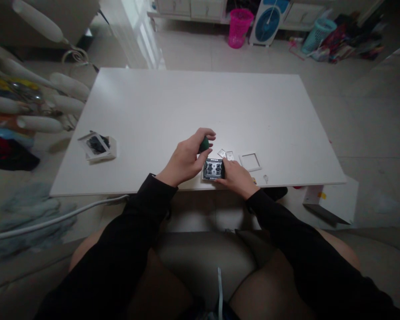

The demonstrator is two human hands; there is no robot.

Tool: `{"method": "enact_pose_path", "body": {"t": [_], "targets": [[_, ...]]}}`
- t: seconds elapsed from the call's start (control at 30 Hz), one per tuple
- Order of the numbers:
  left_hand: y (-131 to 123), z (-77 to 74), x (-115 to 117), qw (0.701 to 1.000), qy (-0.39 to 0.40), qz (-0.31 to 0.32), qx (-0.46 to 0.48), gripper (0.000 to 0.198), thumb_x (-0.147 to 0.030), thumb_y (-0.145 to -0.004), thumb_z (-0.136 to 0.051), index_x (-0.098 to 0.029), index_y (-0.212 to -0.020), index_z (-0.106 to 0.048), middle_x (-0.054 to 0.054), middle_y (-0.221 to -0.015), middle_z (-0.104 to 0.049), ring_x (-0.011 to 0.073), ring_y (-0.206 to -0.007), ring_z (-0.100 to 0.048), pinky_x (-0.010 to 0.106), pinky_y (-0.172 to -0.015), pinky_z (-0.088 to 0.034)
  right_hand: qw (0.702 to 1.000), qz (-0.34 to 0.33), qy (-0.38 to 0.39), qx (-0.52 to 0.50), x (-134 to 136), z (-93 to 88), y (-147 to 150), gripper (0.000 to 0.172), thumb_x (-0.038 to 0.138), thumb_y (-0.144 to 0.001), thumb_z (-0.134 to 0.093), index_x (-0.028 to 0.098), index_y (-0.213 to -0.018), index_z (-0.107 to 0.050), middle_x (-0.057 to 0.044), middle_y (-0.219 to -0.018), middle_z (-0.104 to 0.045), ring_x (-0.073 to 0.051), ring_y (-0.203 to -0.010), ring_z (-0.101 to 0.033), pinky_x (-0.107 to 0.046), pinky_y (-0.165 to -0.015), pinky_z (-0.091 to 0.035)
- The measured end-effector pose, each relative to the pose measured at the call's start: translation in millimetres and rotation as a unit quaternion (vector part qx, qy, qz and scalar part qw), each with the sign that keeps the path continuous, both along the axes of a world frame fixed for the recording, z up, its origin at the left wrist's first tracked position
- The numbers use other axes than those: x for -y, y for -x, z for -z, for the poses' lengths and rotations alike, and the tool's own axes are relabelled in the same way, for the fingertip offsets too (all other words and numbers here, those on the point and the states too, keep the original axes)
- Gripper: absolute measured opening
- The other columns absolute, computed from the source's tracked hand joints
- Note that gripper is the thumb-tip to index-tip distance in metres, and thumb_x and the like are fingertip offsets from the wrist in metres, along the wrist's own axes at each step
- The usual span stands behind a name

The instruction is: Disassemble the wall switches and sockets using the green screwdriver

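Note:
My left hand [187, 155] curls around a dark green rounded handle [204, 145], perhaps a screwdriver's; the tool's lower end is hidden. Just below and to the right, a black-and-white wall switch [214, 169] without its cover lies at the table's near edge. My right hand [235, 174] grips its right side, thumb at the near edge and fingers at the far corner. Two small white square pieces [230, 155] lie beyond the right fingers. A white rectangular frame [250, 162] rests right of that hand, with a small clear piece [266, 178] nearer the edge.
On the left of the white table [193, 102] stands an open white box [102, 151] with black parts inside. A white cable [63, 218] runs below the left edge. Lamp arms [66, 84] stand at the left. A pink basket [239, 29] is on the floor beyond.

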State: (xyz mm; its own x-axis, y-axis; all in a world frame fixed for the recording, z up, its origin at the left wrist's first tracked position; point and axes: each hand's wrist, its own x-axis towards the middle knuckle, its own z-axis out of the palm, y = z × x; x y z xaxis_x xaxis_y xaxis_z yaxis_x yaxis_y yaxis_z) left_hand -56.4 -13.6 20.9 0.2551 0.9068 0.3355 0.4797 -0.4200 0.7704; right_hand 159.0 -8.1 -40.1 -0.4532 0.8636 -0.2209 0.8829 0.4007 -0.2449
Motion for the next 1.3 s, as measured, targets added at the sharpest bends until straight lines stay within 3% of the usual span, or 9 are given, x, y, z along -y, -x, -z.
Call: {"method": "enact_pose_path", "body": {"t": [0.17, 0.4, 0.73, 0.93, 1.07, 1.2, 1.3], "targets": [[-1, 1.7, 1, 0.999, 0.02, 0.026, 0.028, 0.039, -0.015, -0.096, -0.055, -0.024, -0.134, -0.05, 0.01, -0.131, -0.067, 0.0188, -0.109, -0.073, 0.034, -0.092, -0.064, 1.0, 0.0, -0.006, -0.009, 0, 1.5, -2, 0.067, 0.043, -0.085, -0.08, 0.013, -0.137, -0.05, -0.021, -0.123, -0.071, -0.036, -0.113, -0.066, -0.041, -0.084, -0.052], [-2, 8.6, -2, 0.994, -0.006, -0.096, 0.059, 0.049, -0.016, -0.091, -0.067, -0.03, -0.138, -0.06, 0.006, -0.122, -0.057, 0.0192, -0.103, -0.07, 0.033, -0.08, -0.068, 1.0, 0.0, 0.001, -0.014, -1, 2.1, -2, 0.067, 0.041, -0.084, -0.082, 0.013, -0.136, -0.051, -0.022, -0.123, -0.071, -0.036, -0.113, -0.066, -0.042, -0.085, -0.052], [-3, 4.9, 0, 0.997, 0.006, -0.013, 0.07, 0.074, -0.008, -0.089, -0.058, -0.034, -0.156, -0.042, 0.006, -0.121, -0.067, 0.0204, -0.111, -0.07, 0.034, -0.087, -0.066, 1.0, 0.003, 0.0, -0.008, 1, -1.4, 0, 0.069, 0.042, -0.085, -0.08, 0.011, -0.139, -0.049, -0.022, -0.123, -0.071, -0.036, -0.112, -0.066, -0.041, -0.084, -0.051], [2, 9.3, -8, 0.989, -0.034, -0.119, 0.077, 0.067, -0.019, -0.092, -0.064, -0.033, -0.151, -0.035, 0.008, -0.129, -0.066, 0.0202, -0.112, -0.071, 0.031, -0.082, -0.065, 1.0, -0.001, -0.001, -0.007, 0, 1.7, -2, 0.067, 0.043, -0.085, -0.08, 0.013, -0.137, -0.05, -0.021, -0.123, -0.071, -0.035, -0.111, -0.066, -0.041, -0.084, -0.052], [27, 15.2, -21, 0.98, -0.051, -0.188, 0.038, 0.05, -0.025, -0.091, -0.069, -0.027, -0.137, -0.05, 0.007, -0.119, -0.071, 0.0189, -0.102, -0.071, 0.03, -0.08, -0.064, 1.0, 0.001, -0.001, -0.006, 1, 2.3, -2, 0.069, 0.044, -0.085, -0.08, 0.012, -0.138, -0.051, -0.022, -0.122, -0.071, -0.035, -0.11, -0.066, -0.042, -0.083, -0.052], [47, 31.6, -26, 0.978, 0.023, -0.203, -0.028, 0.035, -0.025, -0.082, -0.078, -0.021, -0.115, -0.066, 0.005, -0.095, -0.074, 0.0192, -0.084, -0.07, 0.037, -0.08, -0.061, 1.0, 0.003, 0.0, -0.013, 0, 5.3, -1, 0.069, 0.043, -0.085, -0.08, 0.01, -0.138, -0.051, -0.022, -0.122, -0.07, -0.035, -0.113, -0.065, -0.043, -0.085, -0.052], [50, 46.9, -24, 0.966, 0.098, -0.222, -0.093, 0.033, -0.026, -0.078, -0.08, -0.018, -0.109, -0.071, 0.007, -0.089, -0.075, 0.0205, -0.078, -0.068, 0.043, -0.083, -0.059, 1.0, -0.01, -0.005, -0.019, -1, 7.4, 2, 0.07, 0.043, -0.085, -0.08, 0.01, -0.139, -0.051, -0.021, -0.127, -0.069, -0.036, -0.118, -0.062, -0.043, -0.089, -0.052]]}}
